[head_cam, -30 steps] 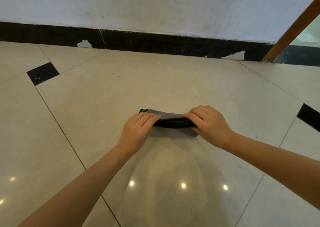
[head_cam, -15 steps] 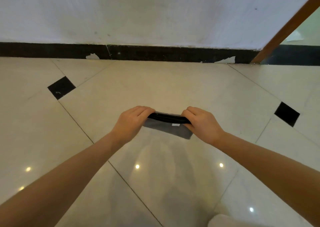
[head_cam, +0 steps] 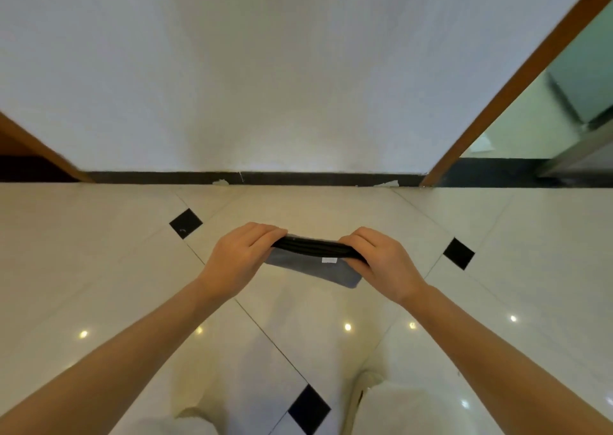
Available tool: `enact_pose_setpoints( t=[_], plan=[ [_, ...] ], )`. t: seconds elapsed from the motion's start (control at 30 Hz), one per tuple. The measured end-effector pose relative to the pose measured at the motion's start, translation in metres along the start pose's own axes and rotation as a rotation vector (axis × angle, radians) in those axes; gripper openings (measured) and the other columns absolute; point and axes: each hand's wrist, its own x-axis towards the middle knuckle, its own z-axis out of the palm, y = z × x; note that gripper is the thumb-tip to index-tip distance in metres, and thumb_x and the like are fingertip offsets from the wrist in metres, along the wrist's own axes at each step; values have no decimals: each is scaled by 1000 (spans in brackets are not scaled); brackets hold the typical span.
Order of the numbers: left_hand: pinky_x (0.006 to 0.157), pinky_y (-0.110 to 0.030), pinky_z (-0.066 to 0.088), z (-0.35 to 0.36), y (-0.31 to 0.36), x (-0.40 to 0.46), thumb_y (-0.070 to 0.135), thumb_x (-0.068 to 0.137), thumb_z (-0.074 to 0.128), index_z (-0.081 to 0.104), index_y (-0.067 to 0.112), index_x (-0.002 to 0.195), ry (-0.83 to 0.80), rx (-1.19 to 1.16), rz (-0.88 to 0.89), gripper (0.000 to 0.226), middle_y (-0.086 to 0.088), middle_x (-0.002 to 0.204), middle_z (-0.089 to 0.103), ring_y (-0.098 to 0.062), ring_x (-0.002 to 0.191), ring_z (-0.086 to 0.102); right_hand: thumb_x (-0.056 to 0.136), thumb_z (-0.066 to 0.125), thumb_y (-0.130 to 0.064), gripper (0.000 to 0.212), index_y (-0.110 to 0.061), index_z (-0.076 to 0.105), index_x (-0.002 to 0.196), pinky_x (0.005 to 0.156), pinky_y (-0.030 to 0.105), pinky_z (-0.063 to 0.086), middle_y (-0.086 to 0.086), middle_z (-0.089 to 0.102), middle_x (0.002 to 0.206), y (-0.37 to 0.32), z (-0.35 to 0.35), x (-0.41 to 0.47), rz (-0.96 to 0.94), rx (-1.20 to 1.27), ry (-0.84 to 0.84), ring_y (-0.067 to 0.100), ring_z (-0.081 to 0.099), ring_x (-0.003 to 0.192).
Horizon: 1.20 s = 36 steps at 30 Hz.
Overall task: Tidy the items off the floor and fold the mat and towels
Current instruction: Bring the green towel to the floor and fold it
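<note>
Glossy cream floor tiles (head_cam: 331, 209) with small black diamond insets (head_cam: 185, 223) at their corners run up to a white wall (head_cam: 265, 69) edged by a chipped black skirting board (head_cam: 298, 178). Brown wooden door frames (head_cam: 517, 82) rise at either end of the wall; beyond the right-hand frame lies a pale green, blurred space. Round ceiling-light reflections dot the tiles below the forearms.

Folded mat (head_cam: 315, 257), the landmark: a dark, compact bundle held above the floor, in front of the skirting board and between two black insets. Its long axis runs left to right, tilted slightly downward toward the right. The stacked black fold edges face up, and a grey panel with a small white label (head_cam: 329, 260) hangs beneath.

Left hand (head_cam: 238, 255): at the mat's left end, fingers curled over the top edge, gripping it. Right hand (head_cam: 381, 262): at the mat's right end, gripping likewise.
</note>
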Motion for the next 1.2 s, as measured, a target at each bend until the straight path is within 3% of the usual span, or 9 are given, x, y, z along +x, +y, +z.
enact_pose_setpoints(
  t=[0.1,0.23,0.33,0.4,0.53,0.63,0.77,1.03,1.2],
  plan=[
    [77,-30,53,-90,47,22,31,102,29,67,-1,105,60,14,19,49,-13,96,70,-26,83,68,91,51,-27,27,-8,67,101,61,30,55,6,65,88,-55,-90,8,18,-2,26,18,62,73],
    [75,-30,54,-187,97,49,22,93,42,67,1,106,81,29,19,35,-12,98,70,-26,85,67,90,48,-33,33,-8,66,102,63,31,56,6,66,90,-115,-199,19,0,-87,28,20,63,75],
    [76,-30,53,-243,129,68,22,90,43,66,2,108,102,15,72,35,-11,99,69,-26,86,66,88,57,-28,28,-7,66,105,70,29,56,7,68,94,-152,-260,11,19,-151,91,21,65,79],
    [76,-28,52,-264,139,76,22,90,43,66,2,107,129,2,99,35,-10,98,69,-24,85,65,87,64,-22,25,-8,66,107,73,26,53,7,67,96,-167,-278,6,47,-166,161,20,65,82],
    [80,-28,50,-300,159,97,19,90,45,65,4,108,184,-87,209,31,-8,100,68,-22,91,60,90,50,-29,31,-8,65,107,78,18,47,6,67,98,-206,-307,-17,156,-197,388,17,63,86],
    [82,-30,48,-307,176,104,17,91,48,65,3,109,197,-105,365,29,-9,103,67,-21,94,57,92,51,-25,28,-5,67,104,84,17,46,8,66,97,-233,-310,-42,265,-239,599,16,60,89],
    [82,-29,47,-295,207,97,20,98,44,67,0,107,215,-151,615,32,-12,102,68,-21,95,57,89,53,-18,23,-5,66,104,82,29,47,12,67,99,-265,-297,-93,420,-422,803,19,55,94],
    [90,-27,45,-238,303,70,18,95,49,68,-1,102,110,-354,935,28,-13,99,69,-22,93,61,87,52,-12,21,-6,63,104,74,33,51,11,66,96,-341,-267,-221,782,-558,907,20,55,90],
    [81,-31,51,-206,396,44,10,86,56,67,1,104,-49,-491,1092,23,-10,100,68,-22,91,61,87,56,-8,18,-3,68,100,73,35,50,9,65,94,-385,-259,-310,1045,-651,967,21,56,88]
  ],
)
